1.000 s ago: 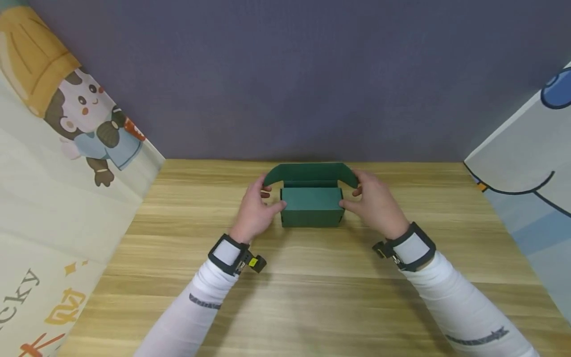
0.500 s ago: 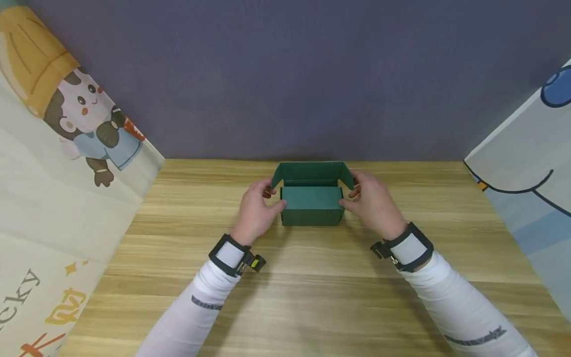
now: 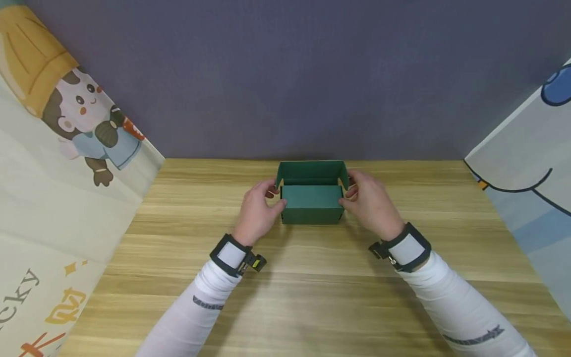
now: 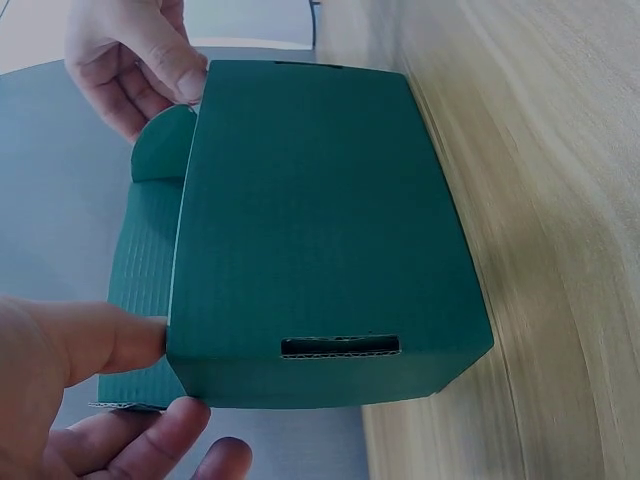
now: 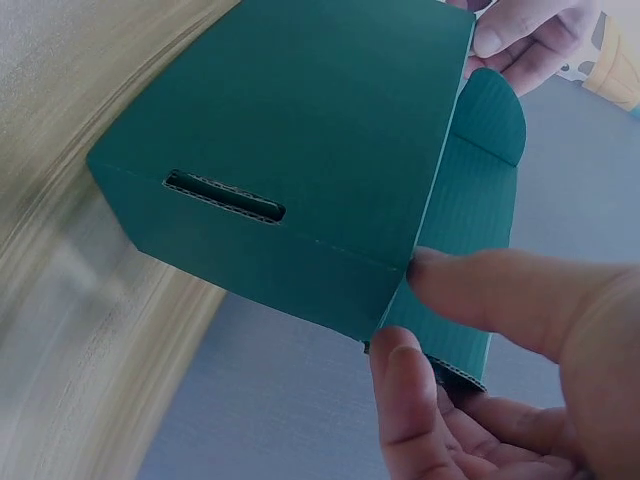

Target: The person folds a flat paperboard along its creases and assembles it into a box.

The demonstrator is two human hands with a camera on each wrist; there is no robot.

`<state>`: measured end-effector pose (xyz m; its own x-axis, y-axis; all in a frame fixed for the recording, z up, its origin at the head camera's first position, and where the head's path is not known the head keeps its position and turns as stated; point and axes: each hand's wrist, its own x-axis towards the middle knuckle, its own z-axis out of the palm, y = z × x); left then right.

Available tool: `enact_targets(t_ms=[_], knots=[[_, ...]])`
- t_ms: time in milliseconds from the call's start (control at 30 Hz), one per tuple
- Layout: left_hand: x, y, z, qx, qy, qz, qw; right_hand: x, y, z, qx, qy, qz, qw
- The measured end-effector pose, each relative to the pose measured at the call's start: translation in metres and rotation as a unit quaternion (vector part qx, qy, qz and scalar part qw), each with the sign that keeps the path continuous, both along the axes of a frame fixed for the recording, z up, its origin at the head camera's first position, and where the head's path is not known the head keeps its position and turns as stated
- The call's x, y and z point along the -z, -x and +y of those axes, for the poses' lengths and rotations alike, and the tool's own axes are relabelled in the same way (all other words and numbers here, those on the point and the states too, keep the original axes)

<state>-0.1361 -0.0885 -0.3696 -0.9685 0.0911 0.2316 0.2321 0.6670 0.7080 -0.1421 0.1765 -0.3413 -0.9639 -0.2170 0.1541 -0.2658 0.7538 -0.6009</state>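
A dark green cardboard box (image 3: 311,208) sits on the wooden table (image 3: 312,287) with its lid (image 3: 311,172) standing upright at the back. My left hand (image 3: 267,201) grips the box's left end, thumb on the front corner and fingers on the lid's left side flap. My right hand (image 3: 350,196) mirrors this at the right end. In the left wrist view the box (image 4: 320,220) shows a slot in its wall, my left hand (image 4: 80,345) pinches its near corner, and the rounded flap (image 4: 160,150) lies beside it. The right wrist view shows the box (image 5: 290,150) with my right hand (image 5: 500,330) pinching flap and wall.
A cartoon-printed panel (image 3: 67,163) walls the table's left side and another (image 3: 531,163) the right. A dark grey wall (image 3: 294,79) closes the back. Bare wood stretches between the box and the near edge.
The lid's two side flaps, spread outward a second ago, now stand folded in against the box's ends. Both hands have moved slightly inward with them.
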Motion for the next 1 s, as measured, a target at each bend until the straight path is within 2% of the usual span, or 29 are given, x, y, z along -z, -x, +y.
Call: enact_targets(t_ms=[467, 1000], knots=[[0.0003, -0.0007, 0.0003, 0.01, 0.012, 0.017, 0.9997, 0.0038, -0.0008, -0.0007, 0.006, -0.014, 0.021, 0.9997], [0.003, 0.0007, 0.0005, 0.019, 0.001, 0.029, 0.9994, 0.0058, -0.0031, -0.0003, 0.006, -0.009, 0.039, 0.9992]])
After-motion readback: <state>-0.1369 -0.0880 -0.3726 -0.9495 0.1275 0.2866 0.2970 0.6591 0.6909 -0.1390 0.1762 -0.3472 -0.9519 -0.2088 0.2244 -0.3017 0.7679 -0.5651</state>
